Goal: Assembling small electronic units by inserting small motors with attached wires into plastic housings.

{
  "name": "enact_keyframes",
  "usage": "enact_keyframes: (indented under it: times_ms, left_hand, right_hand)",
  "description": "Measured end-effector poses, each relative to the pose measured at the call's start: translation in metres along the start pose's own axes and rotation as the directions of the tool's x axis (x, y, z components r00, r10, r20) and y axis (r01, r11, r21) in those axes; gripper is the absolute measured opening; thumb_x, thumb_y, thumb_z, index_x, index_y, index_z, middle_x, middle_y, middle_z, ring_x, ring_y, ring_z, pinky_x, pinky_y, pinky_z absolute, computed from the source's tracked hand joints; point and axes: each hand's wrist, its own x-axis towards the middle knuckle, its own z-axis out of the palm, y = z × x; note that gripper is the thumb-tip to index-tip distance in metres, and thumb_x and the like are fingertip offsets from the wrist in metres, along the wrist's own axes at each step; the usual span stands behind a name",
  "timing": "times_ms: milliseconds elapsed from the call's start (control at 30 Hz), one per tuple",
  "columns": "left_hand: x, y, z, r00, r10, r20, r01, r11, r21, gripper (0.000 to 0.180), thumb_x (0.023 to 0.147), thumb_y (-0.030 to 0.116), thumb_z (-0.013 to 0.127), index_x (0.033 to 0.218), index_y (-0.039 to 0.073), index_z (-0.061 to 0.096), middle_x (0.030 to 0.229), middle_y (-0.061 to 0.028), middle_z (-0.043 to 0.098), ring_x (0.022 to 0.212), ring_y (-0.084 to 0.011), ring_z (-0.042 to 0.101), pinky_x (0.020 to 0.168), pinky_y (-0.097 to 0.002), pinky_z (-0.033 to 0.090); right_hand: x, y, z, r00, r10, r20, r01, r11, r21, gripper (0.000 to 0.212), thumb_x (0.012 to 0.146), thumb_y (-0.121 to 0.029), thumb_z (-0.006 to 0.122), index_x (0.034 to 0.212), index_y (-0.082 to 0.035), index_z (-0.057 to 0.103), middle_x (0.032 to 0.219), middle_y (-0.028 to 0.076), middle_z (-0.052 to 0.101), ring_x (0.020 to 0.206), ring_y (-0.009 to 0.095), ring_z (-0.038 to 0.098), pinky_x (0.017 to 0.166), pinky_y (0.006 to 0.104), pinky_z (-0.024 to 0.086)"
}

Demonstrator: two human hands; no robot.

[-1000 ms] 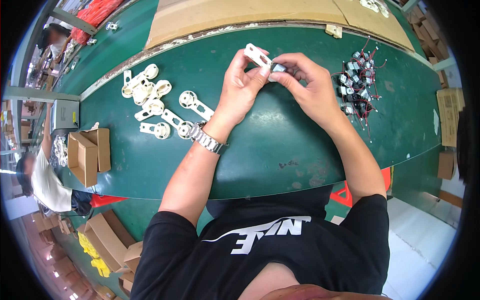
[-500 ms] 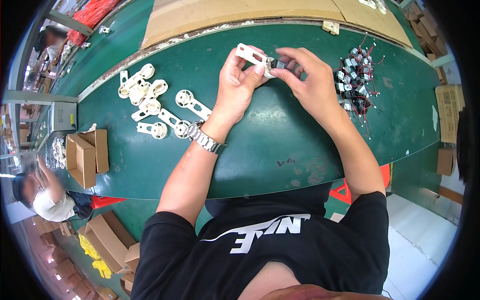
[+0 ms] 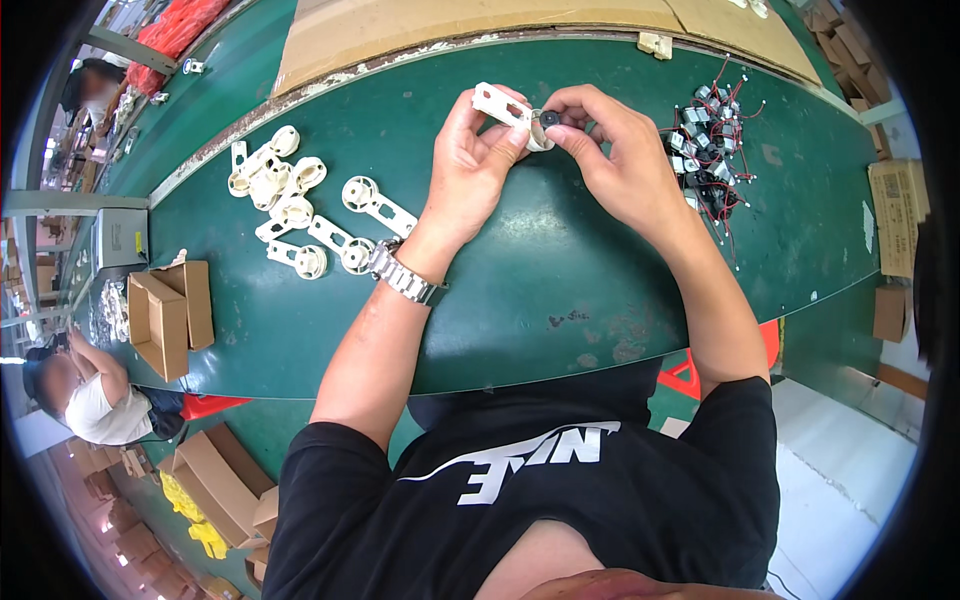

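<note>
Above the green table (image 3: 560,270), mid-frame: both hands raised, meeting at 1 white plastic bracket (image 3: 497,102). Left hand (image 3: 470,165) closed on bracket, thumb + fingers pinching it. Right hand (image 3: 615,160) pinches small dark motor (image 3: 549,119) against bracket's round end. Spare brackets (image 3: 300,215) lie to the left, wired motors (image 3: 710,150) to the right.

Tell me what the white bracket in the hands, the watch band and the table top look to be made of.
White bracket: likely moulded plastic, matte off-white, with smooth rounded edges like the pile of same parts.
Watch band: metal, probably steel; silvery links catch the light.
Table top: green mat, perhaps rubber or vinyl; dull sheen, scuffs and stains, worn far edge.
</note>
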Motion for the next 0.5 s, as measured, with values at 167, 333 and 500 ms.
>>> enact_keyframes:
  times_ms: [167, 333, 500]
  left_hand:
    - [0.0, -0.001, -0.005, 1.0, -0.006, 0.015, 0.006, 1.0, -0.003, 0.03, 0.103, -0.001, 0.061, 0.13, 0.005, 0.052, 0.134, -0.0102, 0.056, 0.118, -0.0196, 0.065, 0.1, -0.0366, 0.059]
    - [-0.002, 0.003, -0.004, 0.997, -0.054, 0.046, 0.059, 0.99, -0.128, 0.034, 0.104, 0.003, 0.061, 0.135, 0.009, 0.05, 0.148, -0.0153, 0.05, 0.128, -0.0234, 0.059, 0.11, -0.0453, 0.054]
    - [-0.002, 0.004, -0.006, 0.993, -0.097, 0.07, 0.114, 0.949, -0.294, 0.039, 0.103, 0.0, 0.06, 0.138, 0.009, 0.047, 0.158, -0.0193, 0.042, 0.133, -0.0269, 0.057, 0.116, -0.0481, 0.049]
  right_hand:
    - [-0.002, -0.002, 0.008, 1.0, 0.025, -0.016, -0.024, 0.998, 0.058, 0.018, 0.094, -0.001, 0.069, 0.111, -0.001, 0.063, 0.087, 0.01, 0.063, 0.081, 0.021, 0.067, 0.073, 0.0321, 0.054]
    - [-0.004, 0.007, 0.018, 0.99, 0.137, -0.03, -0.121, 0.939, 0.321, 0.016, 0.095, 0.001, 0.069, 0.11, -0.002, 0.065, 0.102, 0.007, 0.062, 0.095, 0.017, 0.065, 0.082, 0.0303, 0.055]
    - [-0.007, 0.022, 0.032, 0.966, 0.256, -0.024, -0.206, 0.826, 0.525, 0.014, 0.095, 0.0, 0.071, 0.109, -0.003, 0.068, 0.107, 0.004, 0.059, 0.099, 0.015, 0.062, 0.086, 0.0286, 0.054]
